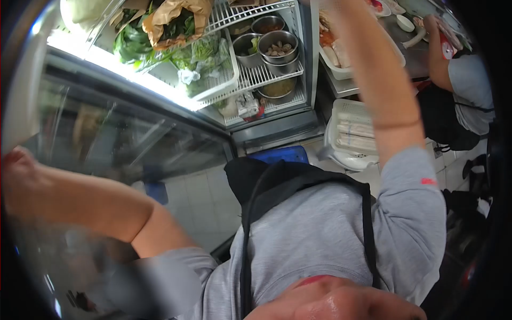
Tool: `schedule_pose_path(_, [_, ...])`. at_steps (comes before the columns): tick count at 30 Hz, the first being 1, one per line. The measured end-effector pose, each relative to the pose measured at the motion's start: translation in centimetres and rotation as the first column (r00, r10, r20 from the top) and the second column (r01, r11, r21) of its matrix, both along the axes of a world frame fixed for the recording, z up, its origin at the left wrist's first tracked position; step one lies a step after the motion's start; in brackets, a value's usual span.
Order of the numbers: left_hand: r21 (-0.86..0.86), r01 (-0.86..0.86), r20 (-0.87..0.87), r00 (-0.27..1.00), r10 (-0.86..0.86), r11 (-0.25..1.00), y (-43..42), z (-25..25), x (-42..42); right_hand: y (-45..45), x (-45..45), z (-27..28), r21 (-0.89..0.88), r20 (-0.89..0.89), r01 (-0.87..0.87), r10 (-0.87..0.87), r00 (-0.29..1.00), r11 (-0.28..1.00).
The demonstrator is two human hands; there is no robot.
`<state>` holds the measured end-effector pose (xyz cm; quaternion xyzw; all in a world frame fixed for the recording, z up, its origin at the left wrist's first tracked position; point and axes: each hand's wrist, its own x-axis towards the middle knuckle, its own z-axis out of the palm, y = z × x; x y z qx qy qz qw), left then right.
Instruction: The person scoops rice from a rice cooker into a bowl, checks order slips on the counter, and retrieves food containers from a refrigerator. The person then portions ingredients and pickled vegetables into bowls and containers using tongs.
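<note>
At the far left edge, my left hand [20, 169] is closed at the outer frame of the open glass refrigerator door [122, 122]; its fingertips are partly hidden and blurred. My right arm stretches up past the refrigerator's right side, and its hand lies beyond the top edge of the view. Inside the refrigerator, leafy greens [130, 45] and a crumpled brown paper bag [176, 21] sit at the upper left. Bagged greens lie in a white tray [232, 80]. Beside it, a metal pot of mushroom-like pieces [278, 49] stands on the wire shelf [250, 80] among other metal pots.
A white basket with wrapped packs [354, 133] stands right of the refrigerator, below a counter bearing a food tray [341, 72]. Another person [469, 80] works at the counter on the right. A blue container [280, 154] is on the tiled floor near my apron.
</note>
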<state>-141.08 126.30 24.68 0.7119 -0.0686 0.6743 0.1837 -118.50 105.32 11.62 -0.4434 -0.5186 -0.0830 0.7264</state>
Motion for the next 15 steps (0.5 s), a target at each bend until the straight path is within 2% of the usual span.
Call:
schedule_pose_path(1, [-0.031,0.017,0.023,1.0,-0.017,0.999,-0.8,-1.7,0.2,0.7,-0.7,-2.3,-0.04,-0.133,-0.22,0.213,0.968,0.975])
schedule_pose_path(2, [-0.069,0.052,0.055,0.997,-0.048,0.996,-1.3,-3.5,0.5,1.3,-1.9,-5.4,-0.072,-0.331,-0.457,0.411,0.849,0.886])
schedule_pose_path(3, [-0.145,0.097,0.098,0.992,-0.083,0.985,-1.7,-5.9,0.9,1.7,-3.0,-8.2,-0.051,-0.519,-0.668,0.552,0.653,0.742])
schedule_pose_path(4, [-0.128,0.17,0.104,0.982,-0.157,0.977,-3.2,-7.9,1.3,1.7,-4.1,-10.2,0.016,-0.675,-0.828,0.617,0.405,0.56])
schedule_pose_path(5, [-0.111,0.242,0.108,0.967,-0.231,0.964,-4.7,-9.8,1.7,1.4,-5.5,-11.5,0.185,-0.638,-0.881,0.735,0.228,0.435])
schedule_pose_path(6, [-0.009,0.335,0.054,0.941,-0.335,0.942,-7.9,-12.1,2.6,0.9,-6.9,-12.5,0.344,-0.566,-0.895,0.823,0.044,0.284])
schedule_pose_path(7, [-0.121,0.303,0.02,0.953,-0.303,0.945,-10.6,-14.4,2.6,0.3,-8.2,-13.3,0.484,-0.467,-0.867,0.873,-0.144,0.116])
schedule_pose_path(8, [-0.078,0.159,-0.137,0.976,-0.169,0.984,-11.1,-16.8,2.2,-0.5,-9.0,-13.8,0.55,-0.446,-0.832,0.869,-0.216,0.075])
schedule_pose_path(10, [-0.032,0.162,-0.285,0.944,-0.165,0.986,-13.6,-21.0,2.0,-3.1,-10.8,-14.3,0.698,-0.503,-0.697,0.806,-0.313,0.164])
schedule_pose_path(11, [-0.122,0.162,-0.318,0.928,-0.193,0.979,-14.7,-22.5,1.9,-3.8,-11.3,-15.8,0.777,-0.457,-0.615,0.794,-0.401,0.137])
schedule_pose_path(14, [-0.345,0.165,-0.43,0.847,-0.312,0.924,-16.9,-27.2,1.4,-6.3,-11.9,-20.9,0.844,-0.466,-0.492,0.742,-0.481,0.211])
schedule_pose_path(15, [-0.233,0.132,-0.541,0.806,-0.241,0.964,-17.5,-28.4,1.0,-7.6,-11.8,-22.2,0.803,-0.531,-0.522,0.745,-0.403,0.289])
